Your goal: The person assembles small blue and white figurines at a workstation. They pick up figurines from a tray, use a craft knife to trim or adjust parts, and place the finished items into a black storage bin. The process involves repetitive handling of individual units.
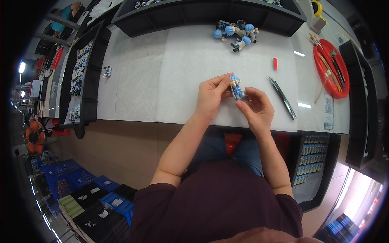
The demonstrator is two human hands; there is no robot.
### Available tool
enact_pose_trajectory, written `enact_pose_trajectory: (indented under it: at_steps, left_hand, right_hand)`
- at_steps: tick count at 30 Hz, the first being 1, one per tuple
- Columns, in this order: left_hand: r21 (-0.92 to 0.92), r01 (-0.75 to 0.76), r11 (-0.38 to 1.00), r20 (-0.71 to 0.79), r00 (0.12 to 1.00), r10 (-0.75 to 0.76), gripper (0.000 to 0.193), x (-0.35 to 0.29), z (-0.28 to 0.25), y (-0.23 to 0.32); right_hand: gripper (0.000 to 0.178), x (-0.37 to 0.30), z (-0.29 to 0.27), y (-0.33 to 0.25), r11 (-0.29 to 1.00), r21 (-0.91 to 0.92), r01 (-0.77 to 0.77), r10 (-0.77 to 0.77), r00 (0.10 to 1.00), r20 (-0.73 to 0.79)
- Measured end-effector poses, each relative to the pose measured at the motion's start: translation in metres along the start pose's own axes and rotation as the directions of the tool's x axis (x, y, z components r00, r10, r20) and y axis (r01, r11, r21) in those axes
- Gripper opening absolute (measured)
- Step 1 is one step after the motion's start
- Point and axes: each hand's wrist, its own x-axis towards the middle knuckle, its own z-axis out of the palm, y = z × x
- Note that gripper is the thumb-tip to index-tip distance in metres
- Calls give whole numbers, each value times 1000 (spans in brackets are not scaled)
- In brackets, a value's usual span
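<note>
Between my two hands, over the near part of the white work surface, is a small toy figurine with light-blue hair and blue-and-white clothes. My left hand pinches its head end between thumb and fingers. The fingers of my right hand close on its lower end by the feet. A dark pen-like tool lies to the right of my right hand. Farther off, a small red block rests on the surface. Several similar blue-haired figurines lie in a cluster beyond my hands.
A black tray of figurine parts stands at the left, near one loose piece. Another black bin spans the back. At right are a red oval dish with brushes and a black tray. Below the table edge sits a parts tray.
</note>
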Motion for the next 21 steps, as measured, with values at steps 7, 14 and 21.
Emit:
enact_pose_trajectory:
  at_steps: [7, 14, 21]
  left_hand:
    - [42, 9, 999, -38, 999, -7, 28, -1, 6, 2]
    - [45, 3, 999, -32, 999, -2, 28, 0, 3, 0]
    - [30, 10, 999, -34, 999, -9, 28, 3, 0, -2]
  right_hand:
    - [40, 0, 0, 1, 1000, 8, 5, -4, 1000, -21]
    - [40, 0, -1, 1, 1000, 6, 11, -11, 1000, -19]
    - [40, 0, -1, 1, 999, 24, 30, -30, 999, 12]
